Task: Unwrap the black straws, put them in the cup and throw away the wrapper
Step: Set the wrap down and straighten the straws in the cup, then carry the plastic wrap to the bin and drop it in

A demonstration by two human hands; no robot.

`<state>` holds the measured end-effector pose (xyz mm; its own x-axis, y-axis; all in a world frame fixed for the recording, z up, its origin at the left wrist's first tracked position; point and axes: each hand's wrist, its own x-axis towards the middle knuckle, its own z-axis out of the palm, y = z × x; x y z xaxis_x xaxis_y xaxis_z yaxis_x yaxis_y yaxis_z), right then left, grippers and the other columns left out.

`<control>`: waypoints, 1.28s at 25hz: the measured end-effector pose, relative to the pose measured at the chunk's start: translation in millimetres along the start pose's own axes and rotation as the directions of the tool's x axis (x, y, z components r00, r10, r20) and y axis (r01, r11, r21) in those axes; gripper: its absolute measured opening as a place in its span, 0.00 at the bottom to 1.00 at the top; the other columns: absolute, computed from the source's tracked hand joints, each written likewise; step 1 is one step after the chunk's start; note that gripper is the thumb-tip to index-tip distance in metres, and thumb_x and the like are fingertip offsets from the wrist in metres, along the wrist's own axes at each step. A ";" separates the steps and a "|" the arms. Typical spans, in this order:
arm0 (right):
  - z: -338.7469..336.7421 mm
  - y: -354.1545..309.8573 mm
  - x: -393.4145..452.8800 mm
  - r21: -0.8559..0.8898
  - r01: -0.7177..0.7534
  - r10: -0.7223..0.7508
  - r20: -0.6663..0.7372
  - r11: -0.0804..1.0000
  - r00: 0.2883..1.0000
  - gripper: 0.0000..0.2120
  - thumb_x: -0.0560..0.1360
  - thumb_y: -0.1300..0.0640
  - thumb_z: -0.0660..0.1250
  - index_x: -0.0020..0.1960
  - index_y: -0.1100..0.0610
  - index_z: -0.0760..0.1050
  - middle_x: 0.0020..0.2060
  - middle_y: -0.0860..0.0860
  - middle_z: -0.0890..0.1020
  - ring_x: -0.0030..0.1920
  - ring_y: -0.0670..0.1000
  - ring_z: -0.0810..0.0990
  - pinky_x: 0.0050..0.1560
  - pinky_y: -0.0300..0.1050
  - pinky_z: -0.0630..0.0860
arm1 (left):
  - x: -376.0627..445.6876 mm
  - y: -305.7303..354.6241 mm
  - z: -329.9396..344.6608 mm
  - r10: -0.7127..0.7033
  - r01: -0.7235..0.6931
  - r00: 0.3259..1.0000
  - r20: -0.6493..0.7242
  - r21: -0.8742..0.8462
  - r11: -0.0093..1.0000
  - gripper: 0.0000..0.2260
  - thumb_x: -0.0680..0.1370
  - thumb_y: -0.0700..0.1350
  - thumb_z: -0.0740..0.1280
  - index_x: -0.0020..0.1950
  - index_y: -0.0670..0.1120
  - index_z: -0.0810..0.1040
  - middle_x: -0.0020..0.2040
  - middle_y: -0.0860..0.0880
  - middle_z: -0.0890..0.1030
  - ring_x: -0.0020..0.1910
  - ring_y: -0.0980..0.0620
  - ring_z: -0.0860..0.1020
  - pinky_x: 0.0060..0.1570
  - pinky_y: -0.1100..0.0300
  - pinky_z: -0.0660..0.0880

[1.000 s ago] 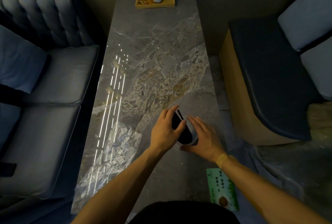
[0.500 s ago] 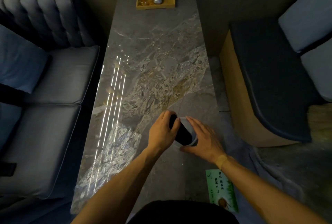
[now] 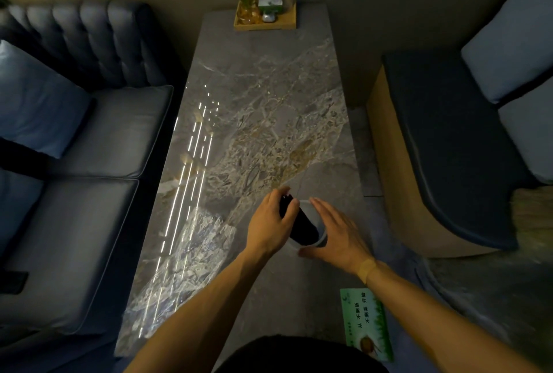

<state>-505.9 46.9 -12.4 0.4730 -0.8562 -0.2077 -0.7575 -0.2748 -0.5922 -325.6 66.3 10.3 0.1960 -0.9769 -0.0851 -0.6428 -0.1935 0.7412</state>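
A bundle of black straws [image 3: 300, 227] leans tilted inside a clear cup [image 3: 320, 238] on the marble table [image 3: 269, 109]. My left hand [image 3: 270, 224] is closed around the upper end of the bundle, which sticks out above the rim. My right hand [image 3: 336, 233] curves around the cup's right side, fingers against its wall and thumb near its base. A crinkled clear wrapper [image 3: 191, 244] lies flat on the table to the left of my hands.
A wooden tray [image 3: 266, 24] with a plant and small items stands at the table's far end. A green card [image 3: 366, 324] lies at the near right edge. A blue sofa [image 3: 74, 163] runs along the left, a cushioned bench [image 3: 443, 148] along the right.
The straw bundle has sunk deeper into the cup, and its white end is now covered by my left hand. The right hand stays around the cup.
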 end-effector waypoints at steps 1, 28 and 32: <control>-2.3 -1.0 -1.2 0.005 -0.003 0.003 -0.002 1.000 1.000 0.58 0.57 0.25 0.67 0.78 0.46 0.48 0.78 0.45 0.57 0.75 0.51 0.61 0.71 0.57 0.65 | -1.1 0.4 -3.3 -0.013 0.013 1.000 -0.012 -0.039 0.999 0.22 0.78 0.62 0.56 0.68 0.52 0.70 0.64 0.51 0.77 0.59 0.53 0.76 0.54 0.58 0.74; 60.3 -100.7 -38.9 -0.447 0.357 -0.114 0.485 0.820 0.867 0.19 0.79 0.44 0.58 0.67 0.50 0.73 0.64 0.51 0.78 0.63 0.53 0.76 0.60 0.49 0.74 | -221.8 -179.6 -149.9 -0.484 0.344 0.847 0.217 0.471 0.812 0.13 0.78 0.54 0.61 0.59 0.52 0.78 0.59 0.48 0.82 0.57 0.48 0.78 0.54 0.55 0.74; 91.5 -143.6 -27.4 -0.491 0.371 -0.111 0.479 0.788 0.871 0.19 0.79 0.45 0.58 0.66 0.50 0.74 0.63 0.52 0.79 0.63 0.54 0.75 0.61 0.49 0.73 | -232.6 -219.2 -190.4 -0.504 0.363 0.833 0.229 0.462 0.809 0.13 0.78 0.55 0.61 0.59 0.53 0.78 0.57 0.49 0.82 0.52 0.49 0.80 0.53 0.53 0.77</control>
<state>-368.9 149.8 7.1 0.7117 -0.5056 -0.4877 -0.6427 -0.7490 -0.1613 -89.3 353.2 -5.6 0.3179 -0.7365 -0.5971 -0.7911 -0.5531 0.2610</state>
